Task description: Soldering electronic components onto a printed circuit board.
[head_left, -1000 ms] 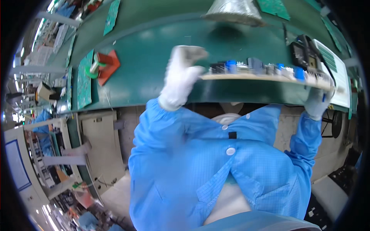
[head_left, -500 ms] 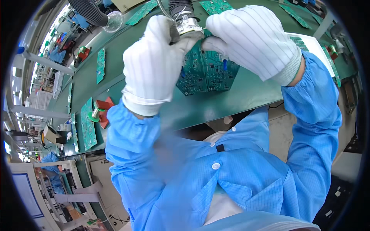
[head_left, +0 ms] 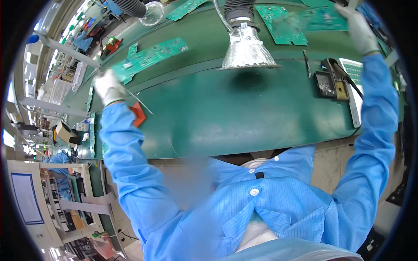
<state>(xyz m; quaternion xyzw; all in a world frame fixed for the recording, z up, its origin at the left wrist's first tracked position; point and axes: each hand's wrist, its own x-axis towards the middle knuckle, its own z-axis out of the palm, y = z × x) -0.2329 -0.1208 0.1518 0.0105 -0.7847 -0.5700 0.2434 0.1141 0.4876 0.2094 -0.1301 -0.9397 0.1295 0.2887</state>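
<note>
At the far left, my left hand [head_left: 109, 88], in a white glove, grips the near end of a long green circuit board [head_left: 152, 58], which is raised at a slant and slightly blurred. Part of another board shows behind it. My right hand [head_left: 359, 34], gloved too, is stretched to the far right. It pinches the end of a second green circuit board [head_left: 324, 19], smeared by motion, which partly covers a board [head_left: 283, 32] on the bench. Both arms are spread wide.
A foil-wrapped funnel on a black hose [head_left: 248, 48] hangs over the middle of the green bench [head_left: 196, 117]. To the right are a soldering iron stand [head_left: 333, 82] and a white tray [head_left: 355, 102]. A red holder [head_left: 137, 115] lies by my left forearm.
My hands have moved from the middle out to opposite sides, each with a board. The boards that stood together beneath the funnel are now apart.
</note>
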